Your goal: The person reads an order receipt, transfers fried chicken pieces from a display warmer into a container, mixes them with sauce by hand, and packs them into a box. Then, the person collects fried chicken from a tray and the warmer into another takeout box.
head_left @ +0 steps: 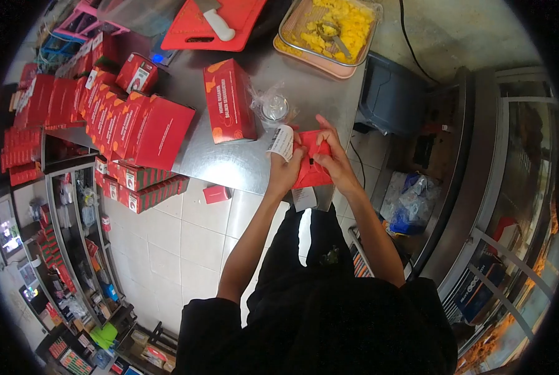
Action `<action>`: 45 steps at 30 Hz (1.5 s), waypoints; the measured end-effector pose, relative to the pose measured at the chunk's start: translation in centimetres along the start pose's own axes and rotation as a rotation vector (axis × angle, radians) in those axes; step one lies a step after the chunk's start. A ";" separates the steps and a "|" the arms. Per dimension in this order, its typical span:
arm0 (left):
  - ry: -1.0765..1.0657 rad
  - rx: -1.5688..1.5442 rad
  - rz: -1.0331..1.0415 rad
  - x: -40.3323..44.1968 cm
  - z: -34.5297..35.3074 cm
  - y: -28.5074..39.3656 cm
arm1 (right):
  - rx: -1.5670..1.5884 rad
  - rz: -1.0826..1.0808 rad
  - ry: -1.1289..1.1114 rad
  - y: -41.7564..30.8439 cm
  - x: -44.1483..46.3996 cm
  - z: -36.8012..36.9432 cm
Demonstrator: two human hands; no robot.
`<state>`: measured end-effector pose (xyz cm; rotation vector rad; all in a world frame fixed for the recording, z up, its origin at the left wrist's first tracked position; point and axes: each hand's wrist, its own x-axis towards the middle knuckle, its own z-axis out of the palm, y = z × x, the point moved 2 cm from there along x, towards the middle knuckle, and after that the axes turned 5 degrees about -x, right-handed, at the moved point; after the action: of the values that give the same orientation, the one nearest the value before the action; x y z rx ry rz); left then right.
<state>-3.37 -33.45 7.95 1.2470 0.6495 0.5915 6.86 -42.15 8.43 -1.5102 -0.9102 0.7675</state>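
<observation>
Red packet (307, 177), perhaps card, held by left hand (285, 167) and right hand (338, 161)

A knife (218, 25) lies on a red cutting board (249, 14).

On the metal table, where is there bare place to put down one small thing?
Free: the front strip of the table, between the boxes and carton; also the patch between carton, board, tray and wrapped bundle. Crowded: the left side, full of boxes, and the near right, where the left hand and right hand hold a red packet.
</observation>
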 end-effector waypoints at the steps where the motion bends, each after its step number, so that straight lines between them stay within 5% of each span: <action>1: 0.012 -0.027 0.003 0.1 0.0 -0.1 | -0.049 -0.026 0.006 0.0 0.1 0.2; 6: 0.016 -0.052 0.090 0.3 -0.3 -0.9 | -0.174 -0.057 0.040 -0.4 0.4 0.9; 24: 0.022 -0.071 -0.132 0.2 -0.1 -0.4 | -0.090 0.020 -0.042 -0.4 0.7 0.5; 45: 0.134 -0.095 -0.010 0.1 0.8 -0.7 | -0.367 -0.004 -0.117 -0.1 0.4 0.8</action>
<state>-2.65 -34.07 7.37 1.1212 0.7307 0.6939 6.34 -41.39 8.40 -1.7946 -1.1903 0.7175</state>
